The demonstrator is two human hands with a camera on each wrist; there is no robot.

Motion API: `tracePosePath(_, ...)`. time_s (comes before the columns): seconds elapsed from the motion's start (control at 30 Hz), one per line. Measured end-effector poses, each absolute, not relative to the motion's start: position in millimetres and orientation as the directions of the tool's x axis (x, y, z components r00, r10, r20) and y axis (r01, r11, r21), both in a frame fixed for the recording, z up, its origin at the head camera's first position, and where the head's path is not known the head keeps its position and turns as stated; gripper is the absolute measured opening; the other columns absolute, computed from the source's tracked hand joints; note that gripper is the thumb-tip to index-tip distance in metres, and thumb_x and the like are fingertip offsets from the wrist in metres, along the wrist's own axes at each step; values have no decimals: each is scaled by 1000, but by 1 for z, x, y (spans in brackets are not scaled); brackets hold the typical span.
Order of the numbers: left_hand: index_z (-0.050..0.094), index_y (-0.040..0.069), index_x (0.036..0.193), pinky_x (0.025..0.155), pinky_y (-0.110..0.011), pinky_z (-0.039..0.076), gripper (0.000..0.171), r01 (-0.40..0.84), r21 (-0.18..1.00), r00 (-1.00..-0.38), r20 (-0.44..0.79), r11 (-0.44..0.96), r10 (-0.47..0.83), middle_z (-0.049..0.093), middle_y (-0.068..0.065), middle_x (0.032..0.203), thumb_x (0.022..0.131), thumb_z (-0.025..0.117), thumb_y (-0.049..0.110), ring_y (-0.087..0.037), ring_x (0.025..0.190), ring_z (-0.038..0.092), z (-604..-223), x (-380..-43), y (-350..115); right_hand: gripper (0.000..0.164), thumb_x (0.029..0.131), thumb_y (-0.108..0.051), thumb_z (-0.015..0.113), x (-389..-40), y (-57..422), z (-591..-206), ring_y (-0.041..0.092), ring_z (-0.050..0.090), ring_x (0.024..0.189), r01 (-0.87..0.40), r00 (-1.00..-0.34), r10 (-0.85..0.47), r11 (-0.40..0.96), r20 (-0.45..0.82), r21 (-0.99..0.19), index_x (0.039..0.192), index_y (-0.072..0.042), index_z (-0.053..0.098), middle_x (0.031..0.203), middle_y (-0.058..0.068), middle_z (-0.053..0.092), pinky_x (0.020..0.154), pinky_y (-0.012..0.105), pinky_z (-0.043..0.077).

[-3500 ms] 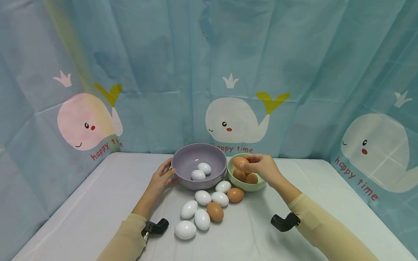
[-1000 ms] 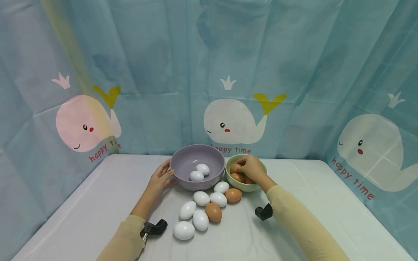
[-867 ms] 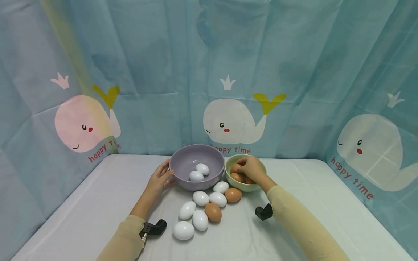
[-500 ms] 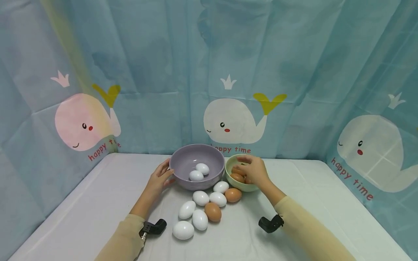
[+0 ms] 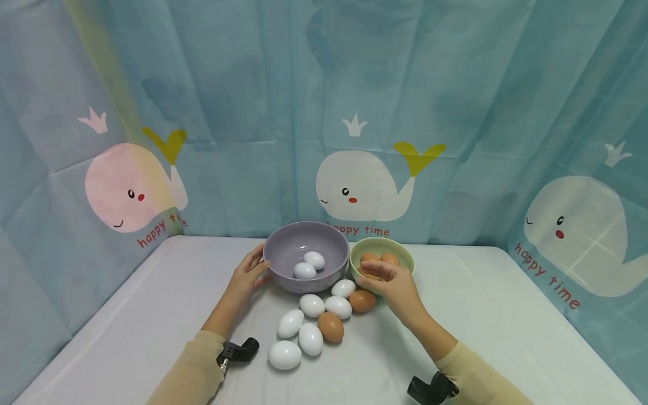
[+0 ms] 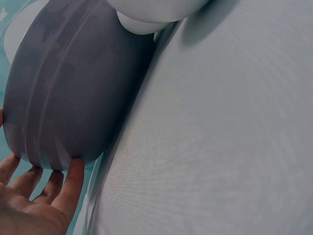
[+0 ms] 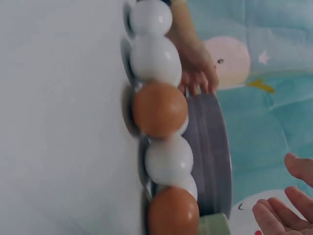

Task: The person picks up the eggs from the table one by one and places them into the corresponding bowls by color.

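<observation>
My left hand rests against the left side of a purple bowl. In the left wrist view its spread fingers touch the outer wall with their tips. Two white eggs lie inside that bowl. My right hand is over the near rim of a green bowl, partly hiding it. The right wrist view shows its fingers apart, with nothing between them. Several brown eggs sit in the green bowl, some of them behind the hand.
In front of the bowls, several white eggs and two brown eggs lie close together on the white-covered table. A blue curtain with printed whales hangs behind and at both sides.
My right hand put a brown egg into the green bowl, let go, and drew back toward the near rim. My left hand has stayed at the purple bowl.
</observation>
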State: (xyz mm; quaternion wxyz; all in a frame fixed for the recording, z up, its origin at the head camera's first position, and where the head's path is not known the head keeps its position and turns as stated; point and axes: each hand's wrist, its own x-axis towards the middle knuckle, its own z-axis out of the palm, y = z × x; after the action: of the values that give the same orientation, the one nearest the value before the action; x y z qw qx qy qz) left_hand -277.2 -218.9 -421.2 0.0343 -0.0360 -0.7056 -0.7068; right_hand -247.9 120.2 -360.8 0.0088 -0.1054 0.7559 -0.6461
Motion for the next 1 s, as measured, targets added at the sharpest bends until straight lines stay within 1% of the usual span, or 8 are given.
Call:
tracePosePath(0.13,20,9,159,106,-33,52,62,82,997,-997,82,1,0,19,-11,167,105,49,14,-31,153,23,-422,-278,-219,43,83,-10,80,-239,118,-367,27,65,121,-114,-980,-179,143,88,-983,123,1,67,124,16,70,89,15,55)
tracePosePath(0.27,21,12,159,106,-34,52,62,74,997,-997,74,1,-1,21,-8,167,105,50,15,-27,153,24,-423,-279,-219,43,84,-8,78,-231,116,-372,27,66,118,-89,-976,-208,129,61,-988,124,4,66,123,20,69,89,14,55)
tracePosePath(0.43,20,11,159,105,-32,52,62,77,997,-997,77,1,4,20,-8,167,105,49,15,-28,153,24,-423,-280,-220,49,84,-10,78,-223,113,-377,31,67,117,-70,-967,-252,99,43,-993,127,8,62,125,24,67,87,15,56)
tracePosePath(0.53,20,11,159,103,-29,53,62,82,997,-997,82,5,4,19,-10,167,105,49,15,-30,153,24,-422,-280,-221,51,83,-11,80,-219,111,-379,33,66,118,-54,-966,-256,85,31,-995,126,8,62,124,24,68,88,18,58)
tracePosePath(0.6,20,10,159,102,-29,54,62,88,996,-996,88,8,3,19,-11,167,105,49,15,-32,153,23,-422,-280,-221,52,82,-12,81,-218,109,-381,32,65,119,-45,-968,-252,88,21,-995,126,8,63,124,23,68,89,18,58)
tracePosePath(0.67,19,9,159,103,-31,53,62,94,995,-996,94,15,5,19,-13,167,105,48,15,-34,153,23,-421,-279,-221,51,81,-12,82,-216,107,-382,31,65,120,-39,-967,-253,95,14,-995,125,7,64,124,22,68,90,19,57)
tracePosePath(0.87,21,12,159,109,-40,49,61,76,997,-997,76,28,-8,21,-9,166,105,49,16,-30,152,26,-420,-279,-219,47,80,-11,82,-212,104,-388,30,66,115,-68,-965,-260,150,27,-986,122,4,67,120,19,71,89,18,56)
tracePosePath(1.0,22,12,159,110,-42,48,61,72,997,-997,73,23,-12,22,-8,166,105,49,16,-28,152,26,-421,-280,-218,43,78,-11,83,-212,102,-393,27,67,112,-97,-961,-272,174,47,-980,117,3,70,119,17,71,90,19,57)
